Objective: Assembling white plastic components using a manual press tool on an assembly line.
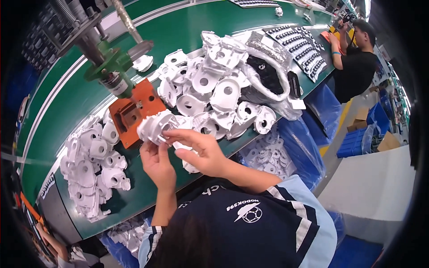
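Observation:
A white plastic housing [155, 126] with rounded walls is held up between both hands, just in front of the orange fixture block [129, 115]. My left hand [157, 164] grips it from below, fingertips and thumb closed on its lower edge. From the right, my right hand [203, 152] reaches across with its fingers on the housing's near side. Part of the housing is hidden behind the fingers. A green press head [109, 73] stands over the orange block. Behind my hands lies a large heap of similar white housings [205, 82].
A smaller pile of white housings [91, 156] lies to the left on the green table [187, 20]. At the right are a plastic bag with black parts [263, 71] and trays of small black parts [297, 47]. Blue-lined bins [304, 152] stand below the edge. A co-worker [357, 62] sits far right.

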A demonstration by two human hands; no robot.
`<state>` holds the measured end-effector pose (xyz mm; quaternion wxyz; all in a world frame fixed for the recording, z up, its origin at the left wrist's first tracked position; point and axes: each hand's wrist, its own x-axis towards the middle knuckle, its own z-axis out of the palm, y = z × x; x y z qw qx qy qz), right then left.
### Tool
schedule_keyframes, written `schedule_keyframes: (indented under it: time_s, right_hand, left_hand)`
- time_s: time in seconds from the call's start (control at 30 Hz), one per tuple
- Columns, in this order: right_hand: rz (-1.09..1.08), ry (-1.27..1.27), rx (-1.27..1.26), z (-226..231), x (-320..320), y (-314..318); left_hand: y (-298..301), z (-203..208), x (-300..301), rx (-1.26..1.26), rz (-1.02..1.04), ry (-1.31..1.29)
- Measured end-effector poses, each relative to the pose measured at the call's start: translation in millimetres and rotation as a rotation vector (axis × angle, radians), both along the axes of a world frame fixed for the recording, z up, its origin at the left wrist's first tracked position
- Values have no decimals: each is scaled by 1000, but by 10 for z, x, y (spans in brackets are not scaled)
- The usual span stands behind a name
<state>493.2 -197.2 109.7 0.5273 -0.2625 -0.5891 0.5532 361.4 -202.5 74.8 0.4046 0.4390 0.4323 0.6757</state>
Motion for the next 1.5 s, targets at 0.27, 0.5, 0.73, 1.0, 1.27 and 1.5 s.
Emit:
schedule_keyframes:
  time_s: [0.27,0.5,0.73,1.0,1.27,1.5]
  right_hand:
    - [-1037,-1281,359,1,1929,937]
    - [-579,-1382,88,-219,2461,1192]
    - [-614,-1421,20,-194,2504,1204]
    - [-563,-1463,5,-267,2608,1272]
    - [-434,-1269,-52,-155,2603,1262]
    - [-755,-843,65,459,2027,1230]
  left_hand:
    - [478,312,-936,407,245,1305]
    - [910,77,-1100,369,221,1511]
    - [902,40,-1157,266,-11,1399]
    - [802,-11,-1076,280,56,1504]
    - [850,-54,-1087,239,76,1484]
    - [853,-65,-1080,284,80,1441]
